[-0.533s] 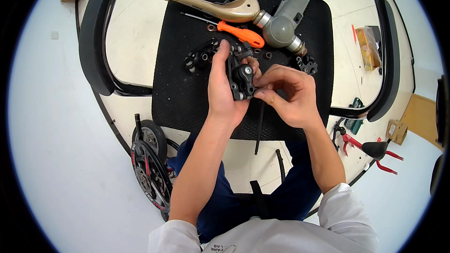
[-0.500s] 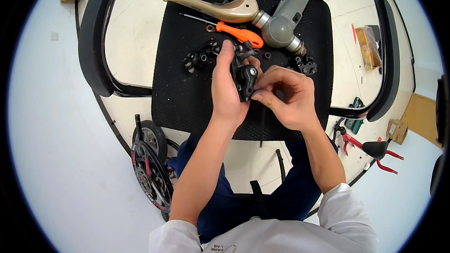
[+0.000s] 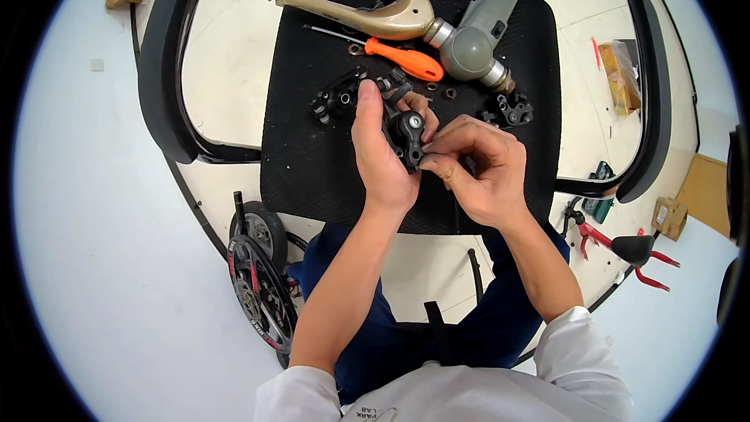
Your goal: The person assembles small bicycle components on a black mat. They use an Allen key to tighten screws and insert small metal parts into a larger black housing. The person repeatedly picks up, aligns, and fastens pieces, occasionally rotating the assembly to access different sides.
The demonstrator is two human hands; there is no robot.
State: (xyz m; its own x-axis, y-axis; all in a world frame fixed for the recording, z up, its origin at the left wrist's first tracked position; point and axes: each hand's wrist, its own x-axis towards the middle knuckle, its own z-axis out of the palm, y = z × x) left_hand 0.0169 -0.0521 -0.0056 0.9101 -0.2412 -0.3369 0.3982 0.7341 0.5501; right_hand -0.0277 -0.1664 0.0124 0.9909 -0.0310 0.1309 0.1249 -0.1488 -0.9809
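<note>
My left hand (image 3: 376, 164) is wrapped round a black bicycle disc brake caliper (image 3: 409, 134), its thumb along the near side and fingertips showing behind. My right hand (image 3: 486, 168) is closed in a pinch, thumb and forefinger meeting at the caliper's lower right edge. Whatever sits between those fingertips is too small to make out. Beyond my left thumb, another black brake caliper (image 3: 336, 100) lies on the black chair seat (image 3: 312, 180). A third black caliper (image 3: 513, 109) rests at the seat's right side, past my right hand.
An orange-handled screwdriver (image 3: 406, 60) lies across the seat, small nuts (image 3: 450, 94) beside it. Behind are a beige fork (image 3: 402, 16) and a grey tube joint (image 3: 469, 51). Armrests (image 3: 168, 70) flank the seat. Wheels (image 3: 262, 281) stand at lower left; a red frame part (image 3: 598, 236) lies at right.
The caliper in my left hand has turned slightly, showing its round face more squarely. My right fingertips stay at its lower edge. The whole view has shifted a little.
</note>
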